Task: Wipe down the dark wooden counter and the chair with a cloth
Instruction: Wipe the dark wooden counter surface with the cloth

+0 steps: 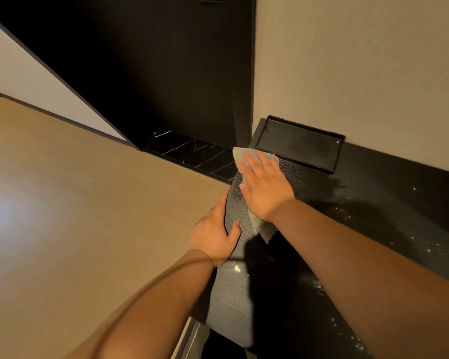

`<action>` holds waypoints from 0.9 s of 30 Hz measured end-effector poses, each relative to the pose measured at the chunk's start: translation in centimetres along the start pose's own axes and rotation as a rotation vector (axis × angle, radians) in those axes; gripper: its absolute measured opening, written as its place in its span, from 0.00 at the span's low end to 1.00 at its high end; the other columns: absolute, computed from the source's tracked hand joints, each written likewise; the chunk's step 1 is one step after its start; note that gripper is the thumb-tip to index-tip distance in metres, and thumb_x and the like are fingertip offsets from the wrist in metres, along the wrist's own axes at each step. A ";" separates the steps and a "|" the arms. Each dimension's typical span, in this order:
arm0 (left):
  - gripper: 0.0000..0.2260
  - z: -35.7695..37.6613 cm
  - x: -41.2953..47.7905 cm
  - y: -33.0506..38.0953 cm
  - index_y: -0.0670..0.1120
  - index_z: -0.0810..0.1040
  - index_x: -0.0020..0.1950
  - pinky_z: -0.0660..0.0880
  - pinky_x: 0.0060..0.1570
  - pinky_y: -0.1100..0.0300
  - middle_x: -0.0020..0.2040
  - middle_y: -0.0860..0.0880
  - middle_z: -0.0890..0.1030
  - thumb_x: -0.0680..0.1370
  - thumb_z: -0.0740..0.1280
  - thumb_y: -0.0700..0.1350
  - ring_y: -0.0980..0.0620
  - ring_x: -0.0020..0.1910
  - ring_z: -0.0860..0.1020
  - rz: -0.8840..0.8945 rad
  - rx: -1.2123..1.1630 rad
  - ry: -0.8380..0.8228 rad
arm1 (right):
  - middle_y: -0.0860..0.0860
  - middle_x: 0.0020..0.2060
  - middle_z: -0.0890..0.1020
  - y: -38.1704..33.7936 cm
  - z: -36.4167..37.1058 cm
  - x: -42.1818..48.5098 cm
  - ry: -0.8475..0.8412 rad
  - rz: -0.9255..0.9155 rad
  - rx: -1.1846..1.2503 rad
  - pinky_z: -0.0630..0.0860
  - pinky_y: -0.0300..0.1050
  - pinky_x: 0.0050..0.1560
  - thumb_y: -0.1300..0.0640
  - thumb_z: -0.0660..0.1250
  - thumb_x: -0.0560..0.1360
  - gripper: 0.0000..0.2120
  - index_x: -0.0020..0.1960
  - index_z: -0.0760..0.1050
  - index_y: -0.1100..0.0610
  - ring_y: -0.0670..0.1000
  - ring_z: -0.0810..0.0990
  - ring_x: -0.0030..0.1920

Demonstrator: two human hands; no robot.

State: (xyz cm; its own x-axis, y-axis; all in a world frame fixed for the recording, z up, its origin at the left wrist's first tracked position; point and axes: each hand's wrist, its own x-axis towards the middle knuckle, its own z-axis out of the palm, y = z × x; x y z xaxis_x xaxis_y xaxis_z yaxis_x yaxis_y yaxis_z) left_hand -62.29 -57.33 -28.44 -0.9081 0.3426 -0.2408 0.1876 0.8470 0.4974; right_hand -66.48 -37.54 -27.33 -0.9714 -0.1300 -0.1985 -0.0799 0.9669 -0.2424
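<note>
The dark wooden counter [309, 255] runs from the lower middle up to the corner by the wall. A grey-green cloth [240, 155] lies flat on its left end. My right hand [263, 187] presses on the cloth with straight fingers. My left hand [214, 235] holds the counter's left edge, thumb on top and fingers curled over the side. White specks and dust dot the counter surface to the right. No chair is in view.
A shallow black tray [300, 142] sits on the counter against the beige wall [360, 60]. A black marble strip [192, 154] lies below a dark panel [153, 73]. Light wooden floor [75, 203] spreads to the left.
</note>
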 end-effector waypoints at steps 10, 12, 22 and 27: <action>0.36 0.2 -0.1 0.0 0.55 0.49 0.85 0.77 0.59 0.53 0.71 0.49 0.77 0.82 0.62 0.58 0.49 0.62 0.80 0.013 -0.007 0.027 | 0.53 0.83 0.55 3.3 0.4 -2.6 0.048 -0.084 -0.051 0.45 0.58 0.82 0.45 0.49 0.84 0.29 0.83 0.53 0.49 0.57 0.48 0.83; 0.36 0.2 -0.1 -0.1 0.54 0.49 0.85 0.77 0.59 0.54 0.72 0.49 0.77 0.82 0.62 0.58 0.49 0.62 0.80 0.004 -0.003 0.020 | 0.53 0.83 0.54 2.5 0.7 -2.4 0.061 -0.002 -0.053 0.45 0.61 0.82 0.44 0.48 0.85 0.29 0.84 0.53 0.50 0.59 0.48 0.83; 0.35 0.1 0.0 -0.1 0.53 0.51 0.85 0.78 0.60 0.49 0.70 0.47 0.77 0.81 0.62 0.58 0.46 0.62 0.80 0.029 -0.029 0.009 | 0.52 0.82 0.58 1.5 2.2 -4.7 0.064 -0.163 -0.028 0.51 0.60 0.82 0.45 0.49 0.82 0.29 0.82 0.59 0.50 0.57 0.52 0.83; 0.35 0.2 0.1 -0.3 0.54 0.52 0.85 0.76 0.58 0.52 0.68 0.47 0.78 0.81 0.64 0.56 0.46 0.61 0.80 0.046 -0.038 0.004 | 0.54 0.81 0.60 -0.9 3.1 -4.2 0.177 0.116 0.016 0.50 0.63 0.81 0.50 0.55 0.84 0.26 0.81 0.62 0.51 0.61 0.53 0.82</action>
State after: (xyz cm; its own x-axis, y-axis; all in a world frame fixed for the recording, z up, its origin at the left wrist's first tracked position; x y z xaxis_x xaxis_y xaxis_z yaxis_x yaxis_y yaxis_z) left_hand -62.36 -57.44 -28.79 -0.9005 0.3789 -0.2133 0.2147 0.8141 0.5396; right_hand -61.63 -38.54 -29.20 -0.9981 0.0244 -0.0560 0.0373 0.9694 -0.2425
